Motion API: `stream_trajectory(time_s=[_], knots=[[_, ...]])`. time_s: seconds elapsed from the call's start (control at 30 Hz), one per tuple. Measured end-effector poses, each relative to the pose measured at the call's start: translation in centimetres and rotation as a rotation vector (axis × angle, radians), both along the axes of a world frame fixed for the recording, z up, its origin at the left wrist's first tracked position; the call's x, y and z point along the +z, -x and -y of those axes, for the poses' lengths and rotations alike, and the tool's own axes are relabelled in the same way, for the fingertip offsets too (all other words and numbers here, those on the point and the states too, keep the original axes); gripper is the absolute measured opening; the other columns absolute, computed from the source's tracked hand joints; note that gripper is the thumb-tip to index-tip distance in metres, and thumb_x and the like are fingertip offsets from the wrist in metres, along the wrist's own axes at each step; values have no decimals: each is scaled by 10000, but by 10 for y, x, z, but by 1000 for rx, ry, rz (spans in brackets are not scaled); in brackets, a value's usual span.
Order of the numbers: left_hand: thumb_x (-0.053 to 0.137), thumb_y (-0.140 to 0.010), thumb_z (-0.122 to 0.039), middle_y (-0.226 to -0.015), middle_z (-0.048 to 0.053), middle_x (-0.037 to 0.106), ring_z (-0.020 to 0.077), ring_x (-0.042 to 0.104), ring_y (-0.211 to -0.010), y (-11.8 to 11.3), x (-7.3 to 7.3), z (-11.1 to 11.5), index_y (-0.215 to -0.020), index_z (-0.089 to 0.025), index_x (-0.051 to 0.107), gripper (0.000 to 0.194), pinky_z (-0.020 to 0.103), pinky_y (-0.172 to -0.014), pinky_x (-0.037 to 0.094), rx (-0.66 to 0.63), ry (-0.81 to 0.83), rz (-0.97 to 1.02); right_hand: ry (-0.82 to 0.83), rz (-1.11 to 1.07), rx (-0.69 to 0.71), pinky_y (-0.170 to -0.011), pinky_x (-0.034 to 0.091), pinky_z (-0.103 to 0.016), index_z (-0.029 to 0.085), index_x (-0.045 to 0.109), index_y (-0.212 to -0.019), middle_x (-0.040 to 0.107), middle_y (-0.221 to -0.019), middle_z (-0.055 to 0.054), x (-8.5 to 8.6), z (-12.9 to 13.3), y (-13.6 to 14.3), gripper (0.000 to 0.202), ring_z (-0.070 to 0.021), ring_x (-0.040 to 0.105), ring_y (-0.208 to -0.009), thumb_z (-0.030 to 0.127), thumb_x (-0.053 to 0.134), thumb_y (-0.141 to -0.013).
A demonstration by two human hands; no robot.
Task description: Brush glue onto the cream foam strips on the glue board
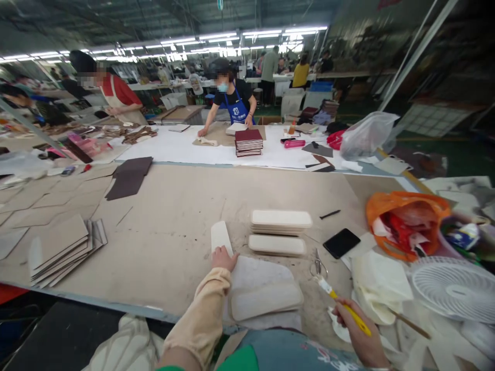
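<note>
My left hand (224, 258) lies with its fingers on the near end of a white strip-shaped piece (220, 234), flat on the table. My right hand (358, 327) is wrapped round the yellow handle of a brush (350, 310), whose pale bristles point up and left beside a pair of scissors (318, 264). Between the hands, rounded light pieces (266, 300) lie on grey-white sheets (257, 270). Beyond them sit two stacks of cream rounded strips, a taller far one (281, 219) and a lower near one (277, 245).
A black phone (342, 243), an orange bag (404, 221) and a white fan grille (456, 288) are at the right. Grey panels (62, 247) are stacked at the left. Across the table, a person in a blue apron (236, 109) stands behind dark red stacked pieces (248, 142).
</note>
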State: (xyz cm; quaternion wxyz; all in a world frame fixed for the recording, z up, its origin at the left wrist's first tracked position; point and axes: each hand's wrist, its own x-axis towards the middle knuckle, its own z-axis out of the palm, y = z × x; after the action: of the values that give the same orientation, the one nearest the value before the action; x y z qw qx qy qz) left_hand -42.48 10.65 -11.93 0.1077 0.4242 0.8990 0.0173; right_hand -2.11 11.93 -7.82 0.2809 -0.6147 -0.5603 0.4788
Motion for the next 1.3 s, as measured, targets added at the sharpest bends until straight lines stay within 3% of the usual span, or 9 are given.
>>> stream_trajectory(time_s=[0.17,0.37,0.53,0.67,0.8,0.93,1.0,1.1,1.3], knots=[[505,-725,-491,-1039,242,536,334,532,-990,2,-7,-16,-991,-30,540,534,414,-826,385,20,44,-15,-16,19,-49,-606,518,-304,219,589,-894,636,-682,-15,2,4,-1,339,-195,597,-622,508,543,-724],[493,-739,-419,-1009,214,578,309,583,-919,11,-3,-18,-990,-70,577,438,392,-764,419,27,109,35,-19,11,-111,-564,508,-287,197,591,-888,634,-668,-19,6,7,0,348,-175,574,-575,502,553,-724],[421,-808,-286,-890,156,659,228,630,-823,31,13,-8,-953,-142,621,286,286,-679,435,-17,93,127,-29,-48,-85,-594,524,-287,180,590,-906,643,-705,-32,1,3,1,359,-169,588,-599,497,566,-739],[305,-872,-279,-1027,104,654,197,600,-945,37,38,24,-1052,-186,583,344,258,-754,424,-68,-8,146,-45,-152,-101,-629,531,-313,180,554,-1021,662,-849,-67,-9,2,0,394,-178,617,-668,480,561,-767],[391,-845,-389,-890,10,683,158,611,-815,6,73,63,-944,-228,629,303,215,-701,442,-299,-275,465,-32,-259,-130,-669,531,-333,190,532,-970,652,-932,-87,-14,0,5,341,-200,639,-759,472,558,-781],[437,-837,-354,-830,-2,683,144,600,-766,-58,95,85,-880,-230,652,252,210,-702,440,-449,-244,773,44,-399,-78,-738,529,-365,216,474,-874,617,-1032,-81,-11,-1,17,298,-204,634,-835,465,589,-759],[443,-837,-339,-812,0,682,141,596,-756,-89,95,89,-856,-226,658,244,210,-708,436,-470,-215,872,98,-439,-28,-727,535,-364,231,449,-870,604,-1020,-54,-7,2,21,305,-189,630,-813,464,602,-745],[447,-833,-332,-800,10,679,151,594,-765,-118,87,93,-832,-215,667,249,224,-715,432,-445,-161,938,148,-422,40,-659,548,-338,238,435,-859,567,-796,16,-4,9,21,299,-145,588,-673,436,622,-734],[593,-716,-274,-927,28,661,173,579,-863,-128,71,123,-969,-187,627,270,263,-772,437,-229,-153,1219,0,-267,76,-529,467,-245,226,425,-774,442,-676,47,-13,19,5,281,-122,472,-593,370,657,-708]])
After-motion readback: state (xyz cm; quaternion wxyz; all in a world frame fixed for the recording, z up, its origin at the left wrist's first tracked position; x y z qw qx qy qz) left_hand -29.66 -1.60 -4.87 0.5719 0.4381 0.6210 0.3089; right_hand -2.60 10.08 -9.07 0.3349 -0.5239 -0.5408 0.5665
